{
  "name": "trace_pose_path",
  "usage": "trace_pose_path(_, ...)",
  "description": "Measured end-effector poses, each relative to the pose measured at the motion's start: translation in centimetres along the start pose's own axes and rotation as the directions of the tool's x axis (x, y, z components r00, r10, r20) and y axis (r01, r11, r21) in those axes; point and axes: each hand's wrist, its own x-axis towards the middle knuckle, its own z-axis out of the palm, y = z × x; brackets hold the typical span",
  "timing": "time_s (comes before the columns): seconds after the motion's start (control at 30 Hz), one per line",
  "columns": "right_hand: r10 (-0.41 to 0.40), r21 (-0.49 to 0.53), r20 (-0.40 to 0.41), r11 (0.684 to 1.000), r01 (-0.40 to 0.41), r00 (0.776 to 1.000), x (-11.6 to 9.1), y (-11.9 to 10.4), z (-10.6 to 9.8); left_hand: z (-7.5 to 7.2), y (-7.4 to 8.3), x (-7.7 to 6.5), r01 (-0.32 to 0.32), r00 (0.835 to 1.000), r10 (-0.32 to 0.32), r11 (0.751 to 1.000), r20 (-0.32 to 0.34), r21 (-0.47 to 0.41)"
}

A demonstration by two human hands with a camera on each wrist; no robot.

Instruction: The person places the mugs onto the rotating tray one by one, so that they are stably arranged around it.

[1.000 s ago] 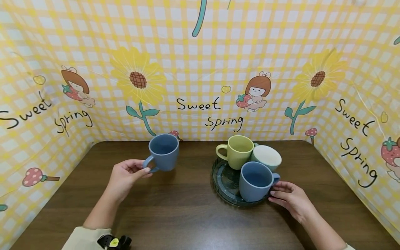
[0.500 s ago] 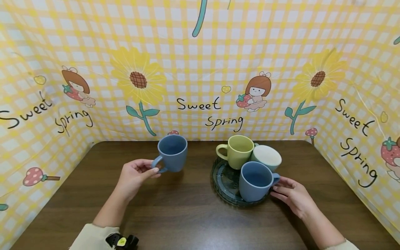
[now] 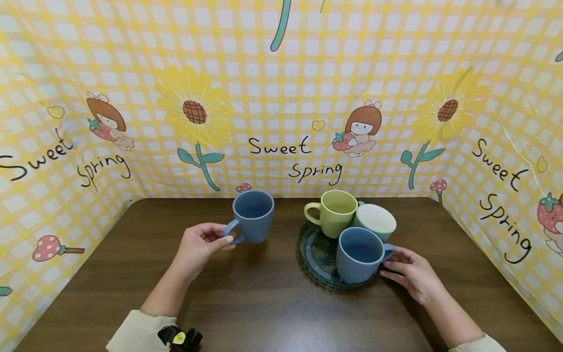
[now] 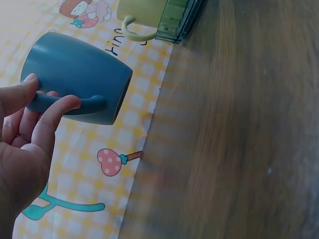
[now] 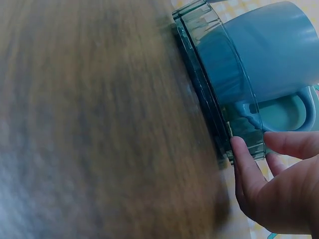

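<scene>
In the head view my left hand (image 3: 204, 247) holds a blue mug (image 3: 256, 220) by its handle, upright, left of a round dark glass tray (image 3: 313, 266). The left wrist view shows my thumb and fingers pinching the blue mug's handle (image 4: 92, 104). A second blue mug (image 3: 358, 259) stands at the tray's front right, its handle turned right. Behind it are a green mug (image 3: 336, 217) and a pale mug (image 3: 376, 220), white inside. My right hand (image 3: 415, 276) holds the tray's right edge, thumb and fingers at its ribbed glass wall (image 5: 241, 117), beside the second mug's handle.
The brown wooden table (image 3: 272, 313) carries the tray. A yellow checked cloth (image 3: 281, 98) printed with flowers and figures rises along the back and both sides. A black wrist device (image 3: 180, 337) sits at my left sleeve (image 3: 140, 335).
My left hand has carried the blue mug rightward, nearer the tray. My right hand has shifted only slightly at the tray's edge. The tray and its mugs have stayed put.
</scene>
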Motion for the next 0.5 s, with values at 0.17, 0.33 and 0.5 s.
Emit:
trace_pose_path(0.17, -0.01, 0.01, -0.002, 1.0, 0.01, 1.0, -0.1, 0.1, 0.2, 0.8, 0.0, 0.2, 0.011, 1.0, -0.011, 1.0, 0.008, 0.004)
trace_pose_path(0.33, -0.007, 0.011, -0.013, 1.0, 0.007, 1.0, -0.3, 0.1, 0.3, 1.4, 0.0, 0.4, 0.025, 1.0, -0.025, 1.0, 0.009, 0.019)
trace_pose_path(0.5, -0.004, 0.009, -0.025, 1.0, 0.005, 1.0, -0.5, 0.0, 0.5, 2.0, -0.1, 0.5, 0.037, 0.999, -0.037, 0.999, 0.012, 0.029)
